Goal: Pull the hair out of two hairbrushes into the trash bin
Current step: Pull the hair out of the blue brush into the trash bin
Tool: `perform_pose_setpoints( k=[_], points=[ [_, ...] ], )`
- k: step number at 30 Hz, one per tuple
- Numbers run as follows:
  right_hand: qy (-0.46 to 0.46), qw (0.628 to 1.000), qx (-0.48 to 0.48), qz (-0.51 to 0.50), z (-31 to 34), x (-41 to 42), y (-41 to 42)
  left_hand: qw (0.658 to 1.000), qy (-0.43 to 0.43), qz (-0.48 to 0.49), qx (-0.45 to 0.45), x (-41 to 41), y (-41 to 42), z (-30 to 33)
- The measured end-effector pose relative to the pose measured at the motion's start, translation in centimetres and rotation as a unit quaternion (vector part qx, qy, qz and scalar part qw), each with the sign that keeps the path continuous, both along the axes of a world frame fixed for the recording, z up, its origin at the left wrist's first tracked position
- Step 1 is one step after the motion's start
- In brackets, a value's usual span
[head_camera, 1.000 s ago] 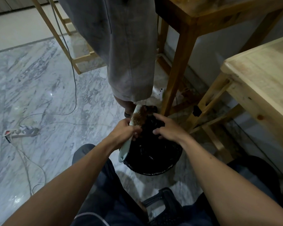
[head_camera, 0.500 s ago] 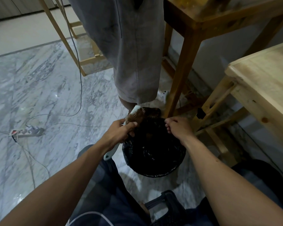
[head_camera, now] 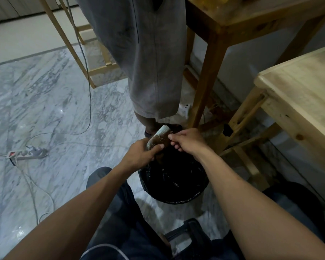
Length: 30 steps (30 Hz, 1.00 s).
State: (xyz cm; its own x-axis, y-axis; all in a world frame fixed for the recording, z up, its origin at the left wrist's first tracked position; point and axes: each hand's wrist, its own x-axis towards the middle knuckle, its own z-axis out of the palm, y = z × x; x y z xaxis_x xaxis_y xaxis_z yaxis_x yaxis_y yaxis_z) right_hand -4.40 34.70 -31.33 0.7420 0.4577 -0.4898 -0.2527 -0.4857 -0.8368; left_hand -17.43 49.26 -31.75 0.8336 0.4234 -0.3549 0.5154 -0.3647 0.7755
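My left hand [head_camera: 142, 153] is wrapped tight around the lower part of the hairbrush [head_camera: 159, 138], its fingers [head_camera: 158, 147] curled closed on it, holding the brush head tilted up and away over the far rim of the trash bin [head_camera: 174, 182]. My right hand [head_camera: 189, 139] reaches in from the other side, thumb and fingertips pressed together in a pinch at the brush head's right edge; I cannot tell how much hair they hold. The bin, lined with a black bag, sits on the marble floor [head_camera: 45, 109] between my knees. Right behind it stands another person's leg in grey shorts [head_camera: 144, 59], crowding the far side. A wooden worktop [head_camera: 304, 87] is at the right, a power strip [head_camera: 25, 153] with cables at the left. I see no readable writing.
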Motion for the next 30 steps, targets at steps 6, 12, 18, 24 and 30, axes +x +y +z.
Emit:
perform_pose_setpoints(
  k=[6, 12, 18, 24, 30],
  points=[
    [-0.016, 0.996, -0.039, -0.072, 0.4, 1.1, -2.2, 0.998, 0.017, 0.041, 0.041, -0.8, 1.7, -1.2],
    [-0.015, 0.985, -0.091, -0.146, -0.7, 2.0, -4.8, 0.994, 0.009, 0.110, 0.026, -1.1, 3.1, -1.1],
    [-0.056, 0.972, -0.214, -0.086, -1.4, 1.7, -5.5, 0.983, -0.040, 0.176, -0.026, -0.4, 2.6, -0.5],
    [-0.046, 0.956, -0.286, -0.046, -3.0, 0.6, -7.0, 0.961, -0.081, 0.261, -0.036, -0.1, 5.1, 0.9],
    [0.046, 0.982, -0.174, 0.051, -1.9, -0.4, -4.4, 0.994, -0.003, 0.111, -0.020, -0.2, 1.5, -0.5]
  ],
)
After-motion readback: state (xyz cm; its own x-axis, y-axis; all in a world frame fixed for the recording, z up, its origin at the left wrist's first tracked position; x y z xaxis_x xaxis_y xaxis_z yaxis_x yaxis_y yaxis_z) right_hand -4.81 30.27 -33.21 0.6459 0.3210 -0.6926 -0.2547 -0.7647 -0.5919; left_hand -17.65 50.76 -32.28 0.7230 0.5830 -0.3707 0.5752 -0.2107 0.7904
